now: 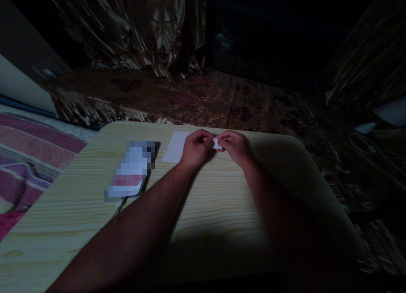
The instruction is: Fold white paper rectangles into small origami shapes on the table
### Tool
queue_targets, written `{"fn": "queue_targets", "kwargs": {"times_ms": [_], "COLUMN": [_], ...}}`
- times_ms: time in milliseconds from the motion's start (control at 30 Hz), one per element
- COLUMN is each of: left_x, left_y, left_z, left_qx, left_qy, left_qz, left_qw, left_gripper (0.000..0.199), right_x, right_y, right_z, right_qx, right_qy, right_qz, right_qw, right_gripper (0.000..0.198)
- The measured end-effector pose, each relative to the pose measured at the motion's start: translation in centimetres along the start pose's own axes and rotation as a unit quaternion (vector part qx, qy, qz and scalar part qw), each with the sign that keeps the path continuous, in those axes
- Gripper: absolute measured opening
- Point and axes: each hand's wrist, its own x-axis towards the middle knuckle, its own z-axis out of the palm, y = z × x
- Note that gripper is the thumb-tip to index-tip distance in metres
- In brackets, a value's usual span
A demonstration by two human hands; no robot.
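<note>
Between my two hands is a small piece of white paper (217, 143), pinched from both sides close above the far part of the wooden table (209, 200). My left hand (197, 148) is closed, its thumb and fingers on the paper's left side. Closed on the right side of the same piece is my right hand (235, 146). Fingers cover much of the paper, so its full shape is hidden; a dark mark or crease shows on it. A flat white sheet of paper (175, 146) lies just left of my left hand, partly behind it.
A blurred-out phone (133, 168) lies on the table's left side with a cable (119, 208) running from it. A striped bed cover (25, 157) is at the left. Behind the table are a patterned cloth-covered ledge (190, 94) and curtains (158, 26). A white cable (361, 143) lies right.
</note>
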Motion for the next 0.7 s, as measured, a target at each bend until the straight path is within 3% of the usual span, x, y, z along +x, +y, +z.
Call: {"fn": "queue_targets", "kwargs": {"times_ms": [200, 700], "left_x": [0.04, -0.37], "left_y": [0.06, 0.75], "left_z": [-0.08, 0.18], "left_qx": [-0.019, -0.032], "left_qy": [-0.006, -0.006], "left_qz": [0.024, -0.012], "left_qw": [1.000, 0.999], "left_gripper": [0.008, 0.019], "right_x": [0.00, 0.05], "right_y": [0.16, 0.40], "right_z": [-0.44, -0.78], "right_qx": [0.008, 0.038], "right_qy": [-0.021, -0.043], "right_qz": [-0.005, -0.006], "right_qw": [1.000, 0.998], "right_gripper": [0.016, 0.015]}}
